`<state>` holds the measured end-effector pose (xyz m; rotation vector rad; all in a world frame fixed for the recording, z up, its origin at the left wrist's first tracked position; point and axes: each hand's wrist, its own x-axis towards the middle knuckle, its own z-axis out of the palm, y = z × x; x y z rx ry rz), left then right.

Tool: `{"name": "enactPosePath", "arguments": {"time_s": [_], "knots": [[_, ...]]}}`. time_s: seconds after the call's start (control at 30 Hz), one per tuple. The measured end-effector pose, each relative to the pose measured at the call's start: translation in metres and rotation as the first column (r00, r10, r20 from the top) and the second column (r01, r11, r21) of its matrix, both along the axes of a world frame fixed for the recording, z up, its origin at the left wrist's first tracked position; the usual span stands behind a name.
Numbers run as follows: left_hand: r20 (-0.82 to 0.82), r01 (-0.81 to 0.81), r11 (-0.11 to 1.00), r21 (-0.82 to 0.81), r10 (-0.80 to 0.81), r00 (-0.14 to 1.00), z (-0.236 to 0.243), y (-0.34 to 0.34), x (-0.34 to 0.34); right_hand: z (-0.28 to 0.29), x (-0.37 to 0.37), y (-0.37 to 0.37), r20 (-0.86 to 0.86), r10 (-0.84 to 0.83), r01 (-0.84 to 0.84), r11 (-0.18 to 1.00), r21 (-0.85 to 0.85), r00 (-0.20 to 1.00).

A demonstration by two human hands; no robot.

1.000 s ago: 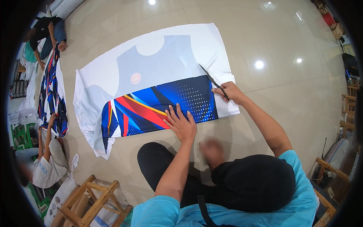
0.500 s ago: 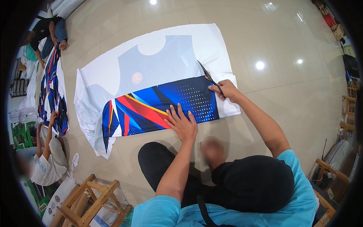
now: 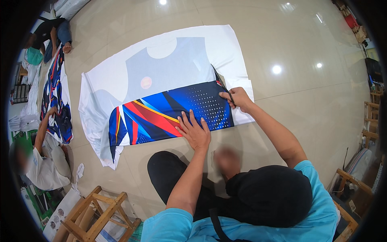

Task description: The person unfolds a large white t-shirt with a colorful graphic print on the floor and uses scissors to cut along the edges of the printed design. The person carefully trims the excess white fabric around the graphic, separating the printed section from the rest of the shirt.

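A large white fabric sheet (image 3: 238,48) printed with a grey shirt shape lies spread on the tiled floor. Its near part is folded over and shows a blue, red and orange printed panel (image 3: 161,115). My left hand (image 3: 194,130) lies flat, fingers spread, on the near edge of that panel. My right hand (image 3: 238,98) grips dark scissors (image 3: 221,80), whose blades point away from me along the right edge of the grey print. My black-trousered knee (image 3: 169,173) rests just below the fabric.
Another person (image 3: 44,161) crouches at the left over a second printed sheet (image 3: 58,105); a third person (image 3: 48,32) sits at the far left. A wooden stool (image 3: 96,213) stands at the lower left. Wooden furniture (image 3: 354,189) lines the right side.
My right hand with the scissors has shifted slightly left and nearer along the fabric's right edge. My left hand stays pressed on the coloured panel.
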<state>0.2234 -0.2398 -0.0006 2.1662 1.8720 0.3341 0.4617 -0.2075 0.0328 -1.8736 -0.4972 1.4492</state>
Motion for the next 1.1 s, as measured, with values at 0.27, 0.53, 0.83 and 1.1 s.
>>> {"name": "enactPosePath", "arguments": {"time_s": [0.27, 0.53, 0.83, 1.1], "knots": [[0.011, 0.008, 1.0, 0.008, -0.008, 1.0, -0.001, 0.0, 0.001, 0.001, 0.001, 0.016, 0.021, 0.0, 0.0, 1.0, 0.009, 1.0], [0.013, 0.006, 1.0, 0.001, -0.006, 1.0, -0.001, 0.0, 0.0, -0.001, -0.005, 0.023, 0.013, -0.03, 0.03, 0.999, 0.016, 0.999], [0.014, 0.007, 1.0, -0.013, -0.007, 1.0, 0.0, 0.0, 0.0, -0.008, -0.011, 0.026, -0.025, -0.077, 0.078, 0.996, 0.037, 0.997], [0.012, 0.009, 1.0, -0.007, -0.009, 1.0, -0.001, 0.0, 0.0, -0.013, -0.02, 0.026, -0.051, -0.127, 0.13, 0.99, 0.05, 0.991]]}}
